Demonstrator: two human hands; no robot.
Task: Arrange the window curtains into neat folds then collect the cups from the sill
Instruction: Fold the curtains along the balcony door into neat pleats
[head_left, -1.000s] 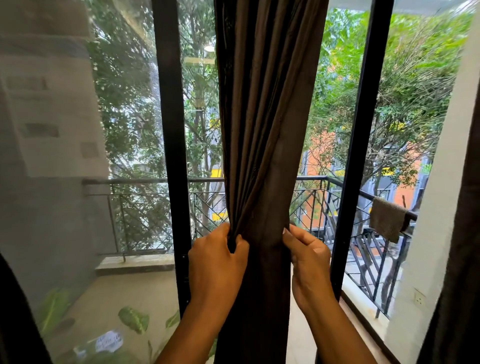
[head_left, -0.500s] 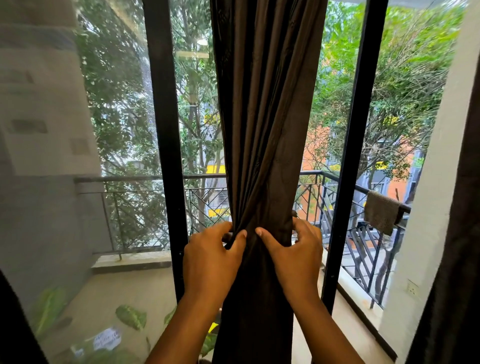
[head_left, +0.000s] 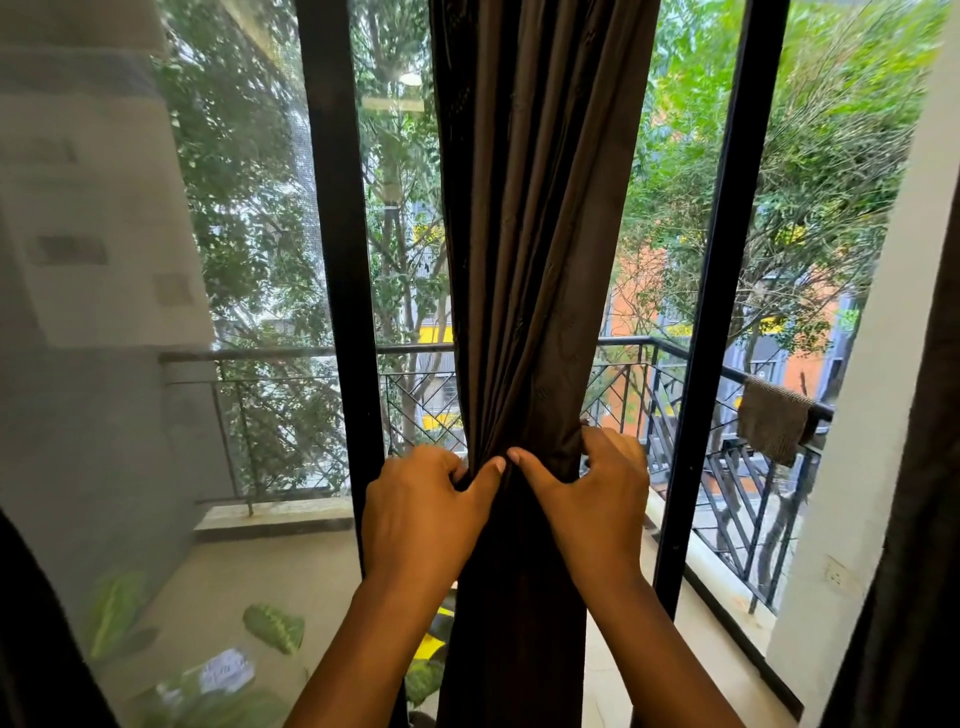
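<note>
Now your left hand and your right hand meet at the middle of the dark curtain, which hangs straight down between the two black frame posts, its long axis vertical, with the gathered pleats rising above your hands. The left fingers are curled and pinch the bunched folds against the thumb, while the right fingers wrap around the right edge of the cloth and its thumb presses on the front. Both hands are equally near, so I think the next fold lies just above them; no cups are visible.
</note>
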